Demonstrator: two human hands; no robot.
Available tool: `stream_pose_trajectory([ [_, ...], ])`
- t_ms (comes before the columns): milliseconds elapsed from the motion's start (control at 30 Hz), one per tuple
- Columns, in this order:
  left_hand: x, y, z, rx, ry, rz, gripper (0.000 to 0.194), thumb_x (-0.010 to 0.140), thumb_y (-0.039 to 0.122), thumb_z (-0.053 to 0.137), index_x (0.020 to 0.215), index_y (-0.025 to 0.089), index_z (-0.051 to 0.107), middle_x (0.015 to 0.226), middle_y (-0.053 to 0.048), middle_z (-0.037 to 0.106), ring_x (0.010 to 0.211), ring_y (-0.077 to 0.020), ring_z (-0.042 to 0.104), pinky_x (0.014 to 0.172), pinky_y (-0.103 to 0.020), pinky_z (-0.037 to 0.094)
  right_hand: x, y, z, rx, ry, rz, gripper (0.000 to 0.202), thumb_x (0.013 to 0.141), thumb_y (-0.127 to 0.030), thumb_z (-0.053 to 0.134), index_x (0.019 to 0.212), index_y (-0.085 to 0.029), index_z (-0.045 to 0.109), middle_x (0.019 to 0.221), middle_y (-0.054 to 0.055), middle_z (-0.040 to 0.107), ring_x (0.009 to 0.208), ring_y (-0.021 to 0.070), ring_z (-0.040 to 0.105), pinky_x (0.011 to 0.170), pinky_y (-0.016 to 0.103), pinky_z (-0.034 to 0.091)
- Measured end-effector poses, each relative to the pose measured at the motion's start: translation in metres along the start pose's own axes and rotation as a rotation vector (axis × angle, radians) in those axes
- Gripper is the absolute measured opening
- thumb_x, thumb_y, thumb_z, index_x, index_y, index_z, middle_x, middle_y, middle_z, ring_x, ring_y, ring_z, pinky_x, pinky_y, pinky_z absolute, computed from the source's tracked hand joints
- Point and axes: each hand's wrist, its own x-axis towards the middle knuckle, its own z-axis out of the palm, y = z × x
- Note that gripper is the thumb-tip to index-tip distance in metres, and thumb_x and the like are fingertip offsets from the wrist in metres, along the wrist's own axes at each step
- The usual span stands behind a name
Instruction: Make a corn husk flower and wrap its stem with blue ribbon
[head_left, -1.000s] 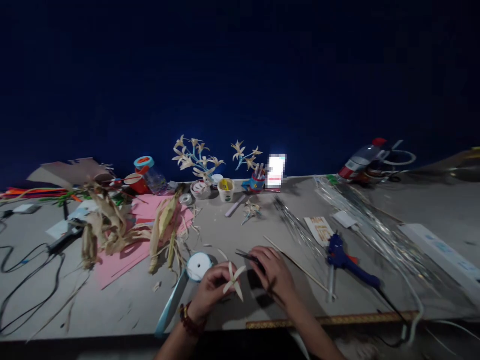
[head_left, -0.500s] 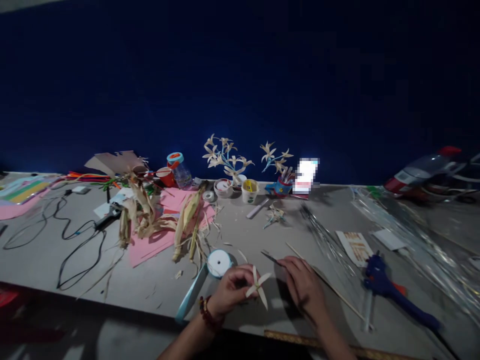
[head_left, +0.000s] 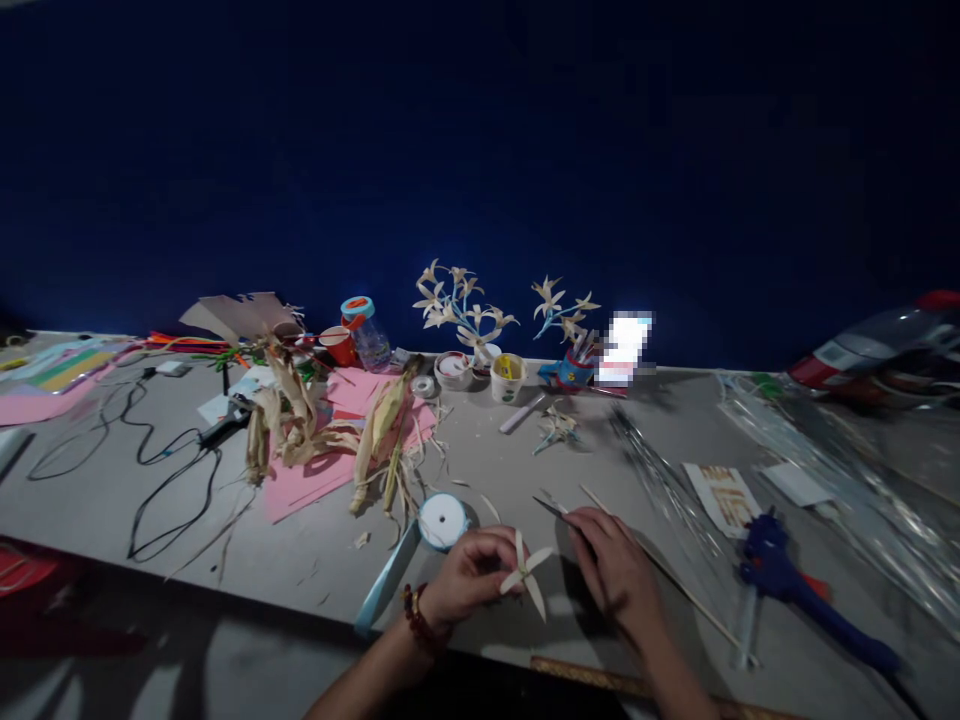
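My left hand (head_left: 474, 572), with a beaded bracelet on its wrist, pinches a pale flower (head_left: 528, 572) made of narrow pointed petals. The flower faces up, and its base is hidden by my fingers. To the right, my right hand (head_left: 616, 562) is closed around scissors (head_left: 550, 506). Their dark, slim blades point left and away, apart from the flower; the handles are hidden in my palm. Just beyond my left hand lies a roll of light blue tape (head_left: 442, 521), its loose end trailing towards the table's front edge.
Dried corn husks (head_left: 289, 425) lie over pink paper (head_left: 319, 485) on the left. A blue glue gun (head_left: 776, 565), thin wires (head_left: 660, 465) and a plastic bottle (head_left: 862, 350) occupy the right. Flower branches (head_left: 461, 305) stand at the back beside a small tub (head_left: 508, 382).
The view has shifted slightly, so most things appear a little further right. Both hands keep their hold on the flower and the scissors, with hardly any movement.
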Motion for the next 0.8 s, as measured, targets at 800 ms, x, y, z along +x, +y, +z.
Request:
stream_pose_trajectory([
  [800,-0.014,-0.013,-0.016,0.199,0.105,-0.054,0.030,0.083,0.046,0.072,0.072,0.017,0.072,0.084,-0.009,0.067,0.083,-0.0241,0.060,0.076,-0.033,0.050,-0.086,0.131,-0.144,-0.454,-0.029,0.445,0.034,0.083,-0.020,0.055,0.115,-0.014,0.066,0.118,0.017,0.069,0.108,0.0298,0.066,0.097,0.041,0.052],
])
